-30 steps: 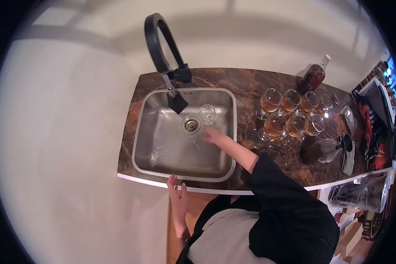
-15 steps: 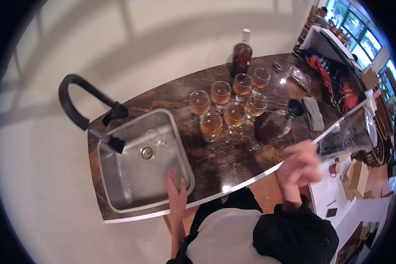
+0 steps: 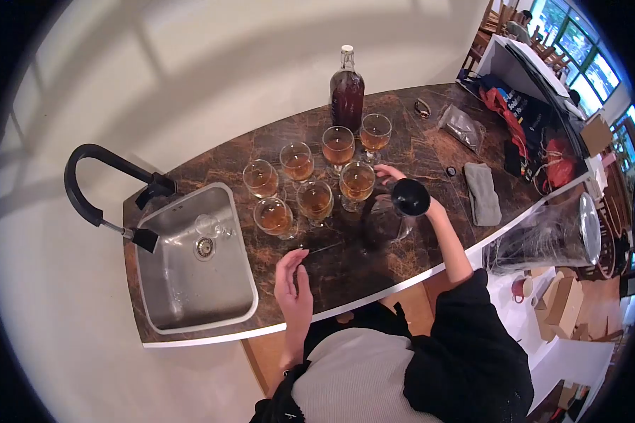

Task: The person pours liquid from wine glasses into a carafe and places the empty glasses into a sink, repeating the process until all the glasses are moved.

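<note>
Sitting toward the front edge of the desk, the glass carafe wears its flared black top, right beside the stemware, and whatever it holds is lost against the dark marbling! The right hand is round the back of it, fingertips showing next to the front row's end glass; the black top covers the palm, so whether that grip is clamped on the carafe, I cannot tell. Over to the left hand: grip spread, fingers gently bent, thumb apart, poised by the front edge near the front row's leftmost glass. And what a lineup mid-desk: seven stemmed glasses, every one carrying amber liquid, four in the back row, three in front! Up at the back edge, an upright swing-top bottle, dark red liquid inside. Out at the left end, the steel sink sits below a black faucet, with clear glassware near the drain, its contents too faint to read. Toward the right end, a grey cloth near the front edge, a plastic pouch farther back, its contents unclear.
</note>
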The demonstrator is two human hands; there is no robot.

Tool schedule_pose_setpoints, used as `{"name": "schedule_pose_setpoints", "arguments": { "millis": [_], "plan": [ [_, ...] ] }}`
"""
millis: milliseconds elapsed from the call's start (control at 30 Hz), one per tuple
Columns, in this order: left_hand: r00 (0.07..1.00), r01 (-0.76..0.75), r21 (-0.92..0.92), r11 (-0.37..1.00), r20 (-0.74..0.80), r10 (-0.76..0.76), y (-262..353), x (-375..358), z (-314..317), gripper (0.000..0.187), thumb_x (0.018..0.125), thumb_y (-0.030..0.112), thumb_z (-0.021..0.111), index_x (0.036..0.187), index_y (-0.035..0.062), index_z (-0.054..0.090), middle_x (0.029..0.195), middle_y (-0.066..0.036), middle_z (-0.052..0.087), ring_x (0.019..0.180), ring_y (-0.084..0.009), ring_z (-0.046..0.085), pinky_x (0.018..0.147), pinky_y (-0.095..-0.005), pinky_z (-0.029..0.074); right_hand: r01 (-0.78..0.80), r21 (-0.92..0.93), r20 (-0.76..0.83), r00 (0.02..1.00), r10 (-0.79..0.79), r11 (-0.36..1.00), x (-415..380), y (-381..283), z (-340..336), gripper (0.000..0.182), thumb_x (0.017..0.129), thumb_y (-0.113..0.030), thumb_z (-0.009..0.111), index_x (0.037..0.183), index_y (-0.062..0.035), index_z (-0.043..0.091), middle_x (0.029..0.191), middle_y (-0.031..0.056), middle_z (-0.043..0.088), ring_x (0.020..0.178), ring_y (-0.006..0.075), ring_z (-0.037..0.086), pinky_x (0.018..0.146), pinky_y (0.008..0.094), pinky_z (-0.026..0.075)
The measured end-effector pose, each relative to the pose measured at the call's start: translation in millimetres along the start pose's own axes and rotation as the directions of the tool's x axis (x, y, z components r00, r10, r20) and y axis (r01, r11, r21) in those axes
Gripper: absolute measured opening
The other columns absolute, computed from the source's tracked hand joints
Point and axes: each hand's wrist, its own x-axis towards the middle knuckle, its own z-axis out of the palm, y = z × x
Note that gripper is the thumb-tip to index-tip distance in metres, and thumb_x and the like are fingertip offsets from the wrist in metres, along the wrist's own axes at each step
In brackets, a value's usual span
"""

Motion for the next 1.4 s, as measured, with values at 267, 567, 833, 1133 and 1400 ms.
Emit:
{"name": "schedule_pose_setpoints", "arguments": {
  "millis": [267,567,833,1133,1400],
  "plan": [
    [0.999,0.049,0.029,0.998,0.001,-0.049,1.7,-7.8,56.1,0.032,0.097,-0.01,0.048,0.127,-0.0027,0.054,0.125,-0.013,0.06,0.121,-0.0203,0.058,0.108,-0.0323,0.041,0.039,0.149,0.12,0.991,-0.058,0.988,39.4,-17.6,25.3,0.096,0.081,-0.01,0.077,0.157,-0.012,0.019,0.15,0.0123,0.038,0.14,0.0228,0.038,0.113,0.0377,0.035],
    [0.995,0.061,0.019,0.998,-0.083,-0.059,-1.6,-3.8,88.5,0.035,0.094,-0.013,0.048,0.127,-0.0035,0.053,0.124,-0.013,0.061,0.12,-0.0203,0.059,0.107,-0.0318,0.041,0.075,0.292,0.02,0.996,-0.085,0.953,45.5,0.3,45.7,0.099,0.075,-0.011,0.088,0.151,-0.0099,0.024,0.148,0.0097,0.038,0.136,0.0214,0.042,0.111,0.0382,0.04],
    [0.998,-0.035,0.013,0.999,-0.055,0.035,1.4,0.7,109.2,0.04,0.089,-0.014,0.052,0.128,-0.0047,0.052,0.129,-0.016,0.056,0.124,-0.0242,0.056,0.11,-0.0353,0.04,0.084,0.706,-0.099,0.995,-0.02,0.703,31.7,21.1,28.2,0.082,0.079,-0.003,0.083,0.144,-0.01,0.032,0.138,0.0083,0.047,0.128,0.019,0.053,0.105,0.0358,0.049],
    [0.952,-0.278,0.071,0.958,0.154,0.265,24.7,31.8,132.2,0.09,0.072,-0.003,0.076,0.15,-0.0001,0.031,0.147,-0.019,0.045,0.138,-0.0301,0.043,0.119,-0.0426,0.028,0.145,0.34,-0.455,0.89,0.028,0.929,-5.4,-83.8,-57.6,0.086,0.076,0.0,0.084,0.147,-0.006,0.035,0.132,0.0114,0.057,0.124,0.019,0.056,0.106,0.0347,0.046],
    [0.948,-0.3,0.201,0.933,0.167,0.269,48.1,53.3,153.3,0.101,0.067,0.011,0.091,0.149,-0.0003,0.034,0.146,-0.018,0.046,0.135,-0.0299,0.045,0.114,-0.0421,0.035,0.152,0.038,-0.375,0.918,-0.127,0.988,-15.3,-167.1,-87.7,0.093,0.07,-0.003,0.087,0.149,-0.0047,0.038,0.136,0.0105,0.055,0.127,0.0196,0.055,0.11,0.0357,0.043]
  ]
}}
